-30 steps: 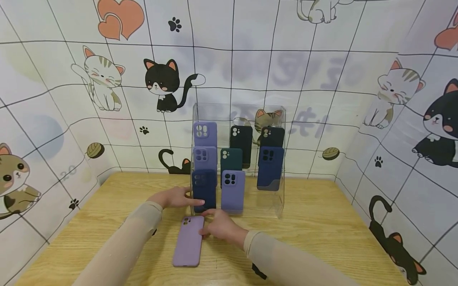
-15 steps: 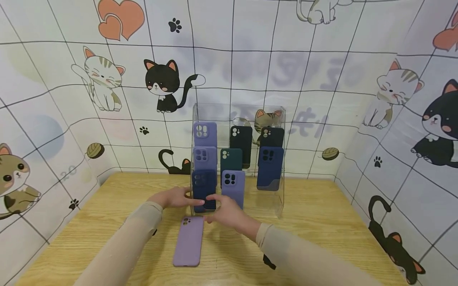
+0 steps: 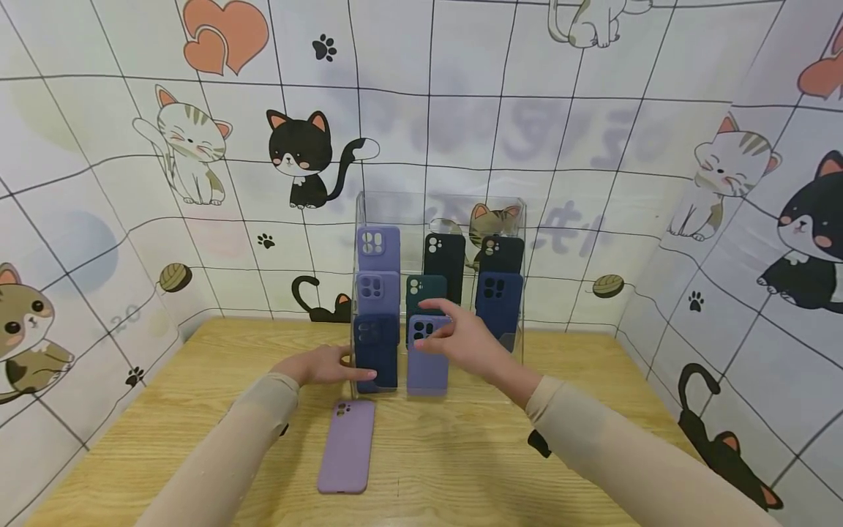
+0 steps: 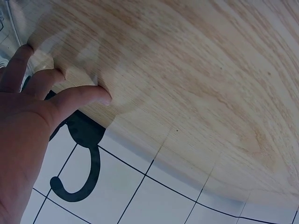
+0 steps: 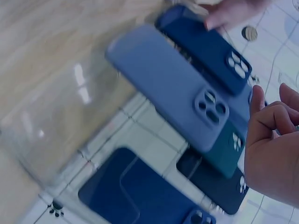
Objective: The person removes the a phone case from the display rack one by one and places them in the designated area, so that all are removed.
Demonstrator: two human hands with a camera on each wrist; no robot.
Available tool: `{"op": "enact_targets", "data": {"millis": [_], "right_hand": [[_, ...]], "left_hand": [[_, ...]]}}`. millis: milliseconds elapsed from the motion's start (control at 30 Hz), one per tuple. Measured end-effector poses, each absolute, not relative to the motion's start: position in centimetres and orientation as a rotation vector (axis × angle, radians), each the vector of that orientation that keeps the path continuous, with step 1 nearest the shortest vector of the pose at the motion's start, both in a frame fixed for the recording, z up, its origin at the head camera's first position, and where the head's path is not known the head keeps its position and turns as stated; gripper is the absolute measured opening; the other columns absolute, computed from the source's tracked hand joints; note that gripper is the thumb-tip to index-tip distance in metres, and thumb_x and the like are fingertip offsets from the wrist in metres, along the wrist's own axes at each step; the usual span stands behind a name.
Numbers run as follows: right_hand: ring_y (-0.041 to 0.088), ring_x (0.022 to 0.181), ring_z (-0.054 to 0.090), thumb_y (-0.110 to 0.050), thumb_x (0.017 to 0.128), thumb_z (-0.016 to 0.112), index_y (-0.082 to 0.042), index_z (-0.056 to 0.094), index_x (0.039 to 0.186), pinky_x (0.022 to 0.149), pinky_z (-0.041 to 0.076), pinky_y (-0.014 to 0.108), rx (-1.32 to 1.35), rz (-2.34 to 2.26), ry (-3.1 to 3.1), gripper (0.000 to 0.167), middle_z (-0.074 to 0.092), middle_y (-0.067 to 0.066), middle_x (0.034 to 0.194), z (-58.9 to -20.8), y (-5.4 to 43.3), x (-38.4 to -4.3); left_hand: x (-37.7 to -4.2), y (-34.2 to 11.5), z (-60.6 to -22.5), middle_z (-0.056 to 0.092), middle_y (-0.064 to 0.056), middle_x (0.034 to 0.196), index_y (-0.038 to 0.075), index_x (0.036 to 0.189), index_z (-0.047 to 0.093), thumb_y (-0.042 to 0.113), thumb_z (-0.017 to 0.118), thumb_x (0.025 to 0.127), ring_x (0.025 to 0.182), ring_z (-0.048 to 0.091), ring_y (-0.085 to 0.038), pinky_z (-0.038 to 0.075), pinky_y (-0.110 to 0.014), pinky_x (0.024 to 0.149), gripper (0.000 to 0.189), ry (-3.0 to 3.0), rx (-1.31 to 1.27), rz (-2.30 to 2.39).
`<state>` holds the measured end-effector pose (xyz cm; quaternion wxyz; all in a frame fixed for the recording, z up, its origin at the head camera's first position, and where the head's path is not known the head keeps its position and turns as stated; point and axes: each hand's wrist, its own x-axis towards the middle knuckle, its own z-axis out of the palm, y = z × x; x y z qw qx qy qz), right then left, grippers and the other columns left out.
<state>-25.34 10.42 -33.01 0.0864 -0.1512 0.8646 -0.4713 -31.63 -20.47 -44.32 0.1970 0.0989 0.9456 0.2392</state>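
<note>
A clear tiered display stand (image 3: pixel 486 384) holds several phone cases. My left hand (image 3: pixel 323 364) grips its lower left edge, thumb across the front of a dark blue phone case (image 3: pixel 375 344); in the left wrist view its other fingers (image 4: pixel 80 95) spread beside the stand. My right hand (image 3: pixel 469 340) is raised in front of the middle column, thumb and index finger parted with nothing between them. Behind it stand a light purple case (image 3: pixel 426 373), a dark green case (image 3: pixel 416 287) and a black case (image 3: pixel 448 256). A pinkish-purple case (image 3: pixel 345 448) lies flat on the table.
Two light purple cases, an upper one (image 3: pixel 388 256) and a lower one (image 3: pixel 388 301), fill the left column. On the right are a black case (image 3: pixel 503 256) and a navy case (image 3: pixel 498 300). A cat-patterned wall covering (image 3: pixel 421 132) rises behind the wooden table (image 3: pixel 579 410).
My right hand has left the pinkish-purple case on the table and moved up and right to the middle of the stand. My left hand has stayed in place.
</note>
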Motion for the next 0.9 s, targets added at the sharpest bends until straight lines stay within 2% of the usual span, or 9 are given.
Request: {"op": "enact_targets", "data": {"millis": [133, 233, 300, 367, 433, 467, 567, 700, 900], "right_hand": [[0.021, 0.104, 0.076, -0.026, 0.096, 0.082, -0.032, 0.047, 0.159, 0.078, 0.052, 0.035, -0.412, -1.402, 2.64, 0.072, 0.082, 0.004, 0.11, -32.2, 11.9, -26.0], [0.018, 0.081, 0.07, -0.026, 0.096, 0.082, -0.034, 0.047, 0.159, 0.065, 0.048, 0.034, -0.372, -1.443, 2.643, 0.072, 0.082, 0.009, 0.112, -32.2, 12.7, -26.4], [0.016, 0.063, 0.058, -0.025, 0.097, 0.081, -0.034, 0.048, 0.159, 0.058, 0.044, 0.032, -0.356, -1.468, 2.637, 0.071, 0.082, 0.012, 0.112, -32.4, 13.1, -26.7], [0.015, 0.054, 0.043, -0.025, 0.098, 0.08, -0.033, 0.047, 0.159, 0.054, 0.038, 0.031, -0.356, -1.466, 2.641, 0.071, 0.081, 0.014, 0.111, -32.7, 13.4, -27.0], [0.015, 0.052, 0.039, -0.025, 0.098, 0.08, -0.033, 0.046, 0.159, 0.054, 0.038, 0.031, -0.337, -1.456, 2.65, 0.07, 0.081, 0.014, 0.11, -33.2, 13.7, -27.3], [0.015, 0.053, 0.039, -0.025, 0.098, 0.08, -0.033, 0.045, 0.16, 0.054, 0.038, 0.031, -0.325, -1.444, 2.656, 0.071, 0.081, 0.015, 0.109, -33.4, 13.8, -27.4], [0.014, 0.064, 0.056, -0.026, 0.098, 0.08, -0.034, 0.044, 0.16, 0.059, 0.041, 0.032, -0.286, -1.409, 2.684, 0.073, 0.081, 0.012, 0.109, -34.1, 14.0, -27.8], [0.023, 0.092, 0.076, -0.026, 0.098, 0.08, -0.033, 0.044, 0.161, 0.067, 0.047, 0.033, -0.304, -1.344, 2.75, 0.072, 0.082, 0.009, 0.114, -35.2, 14.4, -28.4], [0.026, 0.101, 0.079, -0.021, 0.099, 0.078, -0.029, 0.043, 0.161, 0.072, 0.052, 0.034, -0.381, -1.257, 2.826, 0.071, 0.083, 0.009, 0.111, -36.9, 14.6, -28.8]], "left_hand": [[-31.5, -20.5, -44.2, 0.042, -0.021, 0.169, 0.013, 0.169, 0.031, 0.093, 0.061, 0.08, 0.158, 0.037, -0.046, 0.036, -0.066, 0.125, 0.124, 2.657, 0.286, 0.67], [-31.3, -20.5, -44.1, 0.042, -0.021, 0.168, 0.012, 0.169, 0.032, 0.093, 0.061, 0.08, 0.157, 0.038, -0.046, 0.036, -0.066, 0.125, 0.124, 2.661, 0.297, 0.671], [-31.3, -20.5, -44.1, 0.042, -0.021, 0.169, 0.013, 0.169, 0.032, 0.093, 0.061, 0.08, 0.158, 0.038, -0.045, 0.036, -0.065, 0.125, 0.124, 2.662, 0.296, 0.67], [-31.3, -20.5, -44.1, 0.042, -0.02, 0.169, 0.013, 0.169, 0.032, 0.093, 0.061, 0.08, 0.158, 0.038, -0.045, 0.036, -0.065, 0.125, 0.123, 2.664, 0.297, 0.666], [-31.3, -20.6, -44.2, 0.042, -0.019, 0.169, 0.013, 0.169, 0.032, 0.093, 0.061, 0.08, 0.158, 0.038, -0.044, 0.036, -0.065, 0.125, 0.123, 2.662, 0.293, 0.666], [-31.3, -20.5, -44.2, 0.042, -0.02, 0.169, 0.013, 0.169, 0.032, 0.093, 0.061, 0.079, 0.158, 0.038, -0.045, 0.036, -0.065, 0.125, 0.124, 2.663, 0.293, 0.664], [-31.3, -20.5, -44.2, 0.041, -0.019, 0.17, 0.013, 0.169, 0.031, 0.093, 0.061, 0.079, 0.158, 0.038, -0.045, 0.036, -0.065, 0.125, 0.124, 2.656, 0.291, 0.674], [-31.3, -20.4, -44.3, 0.041, -0.02, 0.169, 0.012, 0.169, 0.032, 0.092, 0.063, 0.08, 0.158, 0.038, -0.044, 0.036, -0.065, 0.125, 0.124, 2.65, 0.286, 0.692], [-31.3, -20.5, -44.3, 0.043, -0.019, 0.169, 0.013, 0.169, 0.032, 0.092, 0.062, 0.08, 0.158, 0.038, -0.044, 0.037, -0.065, 0.125, 0.123, 2.657, 0.284, 0.693]]}}
